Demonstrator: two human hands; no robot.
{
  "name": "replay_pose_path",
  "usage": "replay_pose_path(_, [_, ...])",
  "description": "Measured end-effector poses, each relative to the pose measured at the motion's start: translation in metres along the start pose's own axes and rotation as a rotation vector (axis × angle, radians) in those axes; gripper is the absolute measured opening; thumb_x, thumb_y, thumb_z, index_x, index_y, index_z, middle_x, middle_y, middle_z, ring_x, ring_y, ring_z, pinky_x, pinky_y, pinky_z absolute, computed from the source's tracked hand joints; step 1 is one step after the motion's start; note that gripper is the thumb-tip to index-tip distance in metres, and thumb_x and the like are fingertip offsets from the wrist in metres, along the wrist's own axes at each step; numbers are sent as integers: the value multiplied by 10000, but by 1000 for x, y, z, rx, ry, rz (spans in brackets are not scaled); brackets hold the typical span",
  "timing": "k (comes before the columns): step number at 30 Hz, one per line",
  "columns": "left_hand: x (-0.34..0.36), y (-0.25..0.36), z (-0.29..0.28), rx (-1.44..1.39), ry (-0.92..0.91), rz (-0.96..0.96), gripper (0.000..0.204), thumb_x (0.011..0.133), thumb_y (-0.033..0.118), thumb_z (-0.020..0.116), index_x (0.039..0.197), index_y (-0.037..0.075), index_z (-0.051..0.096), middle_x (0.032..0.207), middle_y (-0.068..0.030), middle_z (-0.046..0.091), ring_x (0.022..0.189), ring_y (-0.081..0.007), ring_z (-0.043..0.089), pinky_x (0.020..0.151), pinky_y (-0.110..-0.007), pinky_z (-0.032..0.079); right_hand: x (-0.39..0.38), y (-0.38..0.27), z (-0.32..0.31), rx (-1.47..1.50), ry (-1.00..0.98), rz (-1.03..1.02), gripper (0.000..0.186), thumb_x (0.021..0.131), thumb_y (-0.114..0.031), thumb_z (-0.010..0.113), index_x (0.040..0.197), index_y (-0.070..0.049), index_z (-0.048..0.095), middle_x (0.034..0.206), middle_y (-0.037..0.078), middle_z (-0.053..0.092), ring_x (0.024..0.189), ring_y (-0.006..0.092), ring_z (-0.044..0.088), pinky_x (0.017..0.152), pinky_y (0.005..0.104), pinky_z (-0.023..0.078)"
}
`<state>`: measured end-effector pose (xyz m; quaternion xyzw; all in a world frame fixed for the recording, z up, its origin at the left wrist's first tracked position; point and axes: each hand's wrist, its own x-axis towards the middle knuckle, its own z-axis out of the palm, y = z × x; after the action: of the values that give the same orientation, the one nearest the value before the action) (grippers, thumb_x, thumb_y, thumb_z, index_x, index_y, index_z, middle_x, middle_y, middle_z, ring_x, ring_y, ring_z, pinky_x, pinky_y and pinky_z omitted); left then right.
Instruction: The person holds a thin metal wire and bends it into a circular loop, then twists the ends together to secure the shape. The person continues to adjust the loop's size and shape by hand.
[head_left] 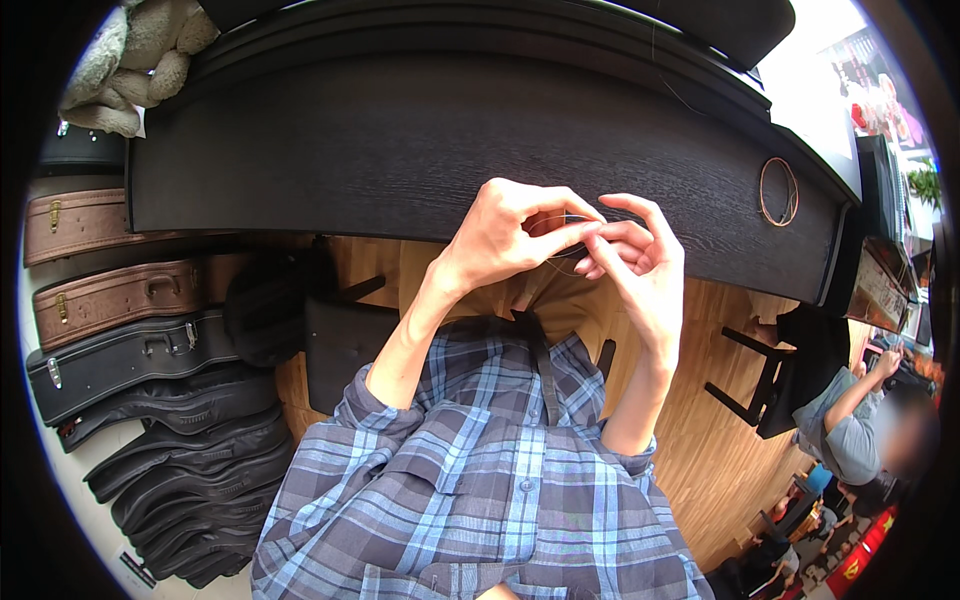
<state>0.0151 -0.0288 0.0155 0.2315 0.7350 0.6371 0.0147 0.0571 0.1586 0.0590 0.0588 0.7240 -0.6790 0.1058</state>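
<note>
Close together over the front edge of a black wooden surface (400, 140), my two hands meet at the fingertips. My left hand (505, 235) is closed in a pinch on a thin coiled string (563, 257), of which only fine loops show. My right hand (645, 270) touches the same string with thumb and fingertips, its index finger raised and curved. Fingers hide most of the string, and its ends cannot be made out. Farther right on the black surface lies a second loose coil of thin copper-coloured string (797, 190).
Brown instrument cases (120, 300) and several black ones (130, 365) stack at the left. A plush toy (145, 60) sits far left. A black seat (345, 345) is left of me, a black stool (765, 380) right. Another person (850, 430) is at the far right.
</note>
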Motion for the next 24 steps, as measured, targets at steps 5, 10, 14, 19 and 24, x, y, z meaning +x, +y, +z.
replay_pose_path(5, [0,-2,2,4,18,8,143,885,107,775,1025,82,788,697,-45,717,530,-65,566,485,-243,420,0,3,-4,81,-10,-2,437,900,-3,748,1294,-7,560,995,140,712,760,165,739,647,229,592])
replay_pose_path(10, [0,-1,2,-52,43,85,167,858,99,793,1024,108,802,787,-49,765,587,-71,641,509,-220,462,-1,8,-11,194,-47,26,420,875,13,767,1245,-15,571,986,123,689,733,179,744,556,208,568])
replay_pose_path(14, [-1,-2,-1,-61,-9,65,179,846,93,801,1021,130,812,795,-29,769,592,-58,635,503,-207,448,0,16,-16,326,-108,65,311,870,20,768,1136,-7,609,991,101,670,739,194,753,505,198,555])
replay_pose_path(19, [-1,-2,0,-97,24,77,175,849,94,803,1016,142,816,773,-10,762,545,-41,580,472,-209,410,-1,20,-15,327,-115,65,152,898,1,723,1018,-21,631,992,72,633,704,162,733,456,180,525])
replay_pose_path(24, [0,-1,-1,-54,43,60,190,849,94,812,1038,115,805,675,2,712,516,-18,559,456,-200,382,-4,17,-17,336,-81,81,136,946,-56,705,1061,-1,657,1003,55,632,710,164,736,535,226,581])
